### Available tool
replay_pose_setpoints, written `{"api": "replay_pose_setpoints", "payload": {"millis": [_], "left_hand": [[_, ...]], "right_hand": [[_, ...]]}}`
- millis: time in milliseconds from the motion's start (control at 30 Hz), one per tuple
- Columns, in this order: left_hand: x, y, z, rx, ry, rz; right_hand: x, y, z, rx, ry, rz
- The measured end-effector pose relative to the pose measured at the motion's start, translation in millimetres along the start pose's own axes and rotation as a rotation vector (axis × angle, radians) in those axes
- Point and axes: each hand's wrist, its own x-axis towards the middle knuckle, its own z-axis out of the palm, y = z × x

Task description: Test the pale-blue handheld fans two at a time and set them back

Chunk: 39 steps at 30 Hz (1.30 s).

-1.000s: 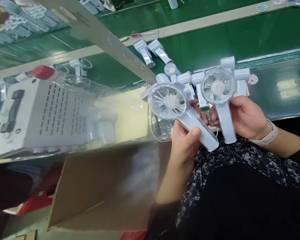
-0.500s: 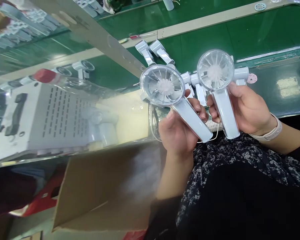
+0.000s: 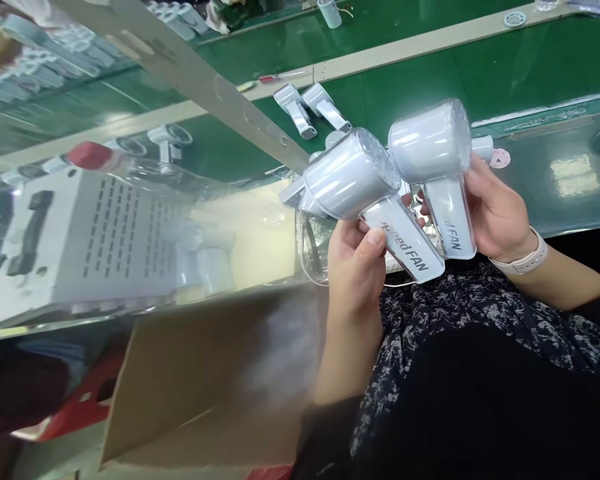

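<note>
My left hand (image 3: 356, 267) is closed around the handle of a pale blue handheld fan (image 3: 360, 183); its side faces me and the handle reads "speed FAN". My right hand (image 3: 495, 212), with a pale wristband, grips the handle of a second, matching fan (image 3: 430, 150), also turned side-on. The two fans are held side by side above my lap, just in front of the green bench (image 3: 530, 73). More fans of the same kind (image 3: 310, 110) lie on the bench behind them.
A grey perforated machine box (image 3: 95, 233) with a red-capped clear bottle (image 3: 87, 155) stands at the left. An open cardboard box (image 3: 205, 373) sits below the bench edge. A grey metal beam (image 3: 195, 80) runs diagonally overhead. A pink disc (image 3: 500, 158) lies on the bench.
Both fans have been rotated in my hands: their round blade faces pointed at me before, now their sides and printed handles face me. My hands stay in much the same place.
</note>
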Motion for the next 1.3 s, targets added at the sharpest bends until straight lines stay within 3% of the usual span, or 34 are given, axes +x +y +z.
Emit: {"api": "replay_pose_setpoints", "payload": {"millis": [200, 367, 867, 1100, 1300], "left_hand": [[7.4, -7.9, 6.6, -0.175, -0.094, -0.154], [13.0, -14.4, 13.6, -0.16, -0.072, -0.189], [15.4, -11.2, 19.1, -0.188, 0.018, -0.185], [15.1, -7.1, 16.3, -0.22, -0.014, -0.165], [10.5, -7.5, 14.0, -0.202, 0.057, -0.16]], "right_hand": [[-7.8, -3.0, 1.0, -0.015, -0.016, 0.059], [-11.2, -7.0, 4.3, -0.008, -0.031, 0.035], [-15.6, -19.3, 18.2, 0.011, -0.073, 0.062], [-12.9, -13.2, 16.9, -0.007, -0.008, 0.08], [-6.8, -1.1, 12.7, 0.041, 0.006, 0.075]]}}
